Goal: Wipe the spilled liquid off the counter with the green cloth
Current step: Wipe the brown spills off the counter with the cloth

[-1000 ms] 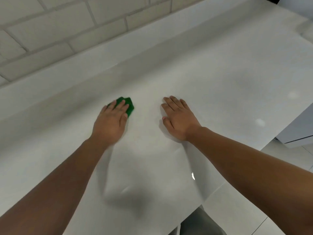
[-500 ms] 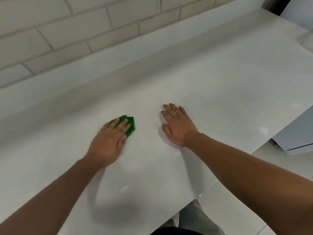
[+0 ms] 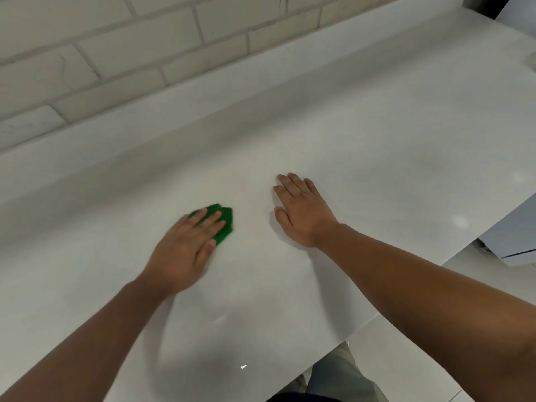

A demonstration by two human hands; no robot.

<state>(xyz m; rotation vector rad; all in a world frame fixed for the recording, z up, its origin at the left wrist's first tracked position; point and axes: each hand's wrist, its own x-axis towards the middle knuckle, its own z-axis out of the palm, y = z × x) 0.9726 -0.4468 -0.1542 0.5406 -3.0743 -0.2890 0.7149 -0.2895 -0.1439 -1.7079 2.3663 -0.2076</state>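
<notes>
Wiping well here, by my judgement, means flat, even pressure through the whole palm and overlapping strokes, so the folded pad soaks up liquid rather than pushing it about. The strokes are best drawn inward from the edges of the wet patch, with the cloth turned to a dry face once it is soaked. The spill itself is hard to make out on the pale, glossy tabletop point(image 3: 377, 134), so covering the whole area between and ahead of the two hands seems safer than chasing one spot.

The green cloth point(image 3: 225, 221) lies on the tabletop under the fingers of the left hand point(image 3: 185, 250). Only its far corner shows past the fingertips. That hand is spread, its fingers straight and pressing down on the cloth rather than pinching it. The right hand point(image 3: 301, 211) rests flat on the bare tabletop, fingers extended and close together, holding nothing. It lies near the cloth on its right side, with clear surface between them. A pale brick wall point(image 3: 116, 53) rises behind the tabletop.
</notes>
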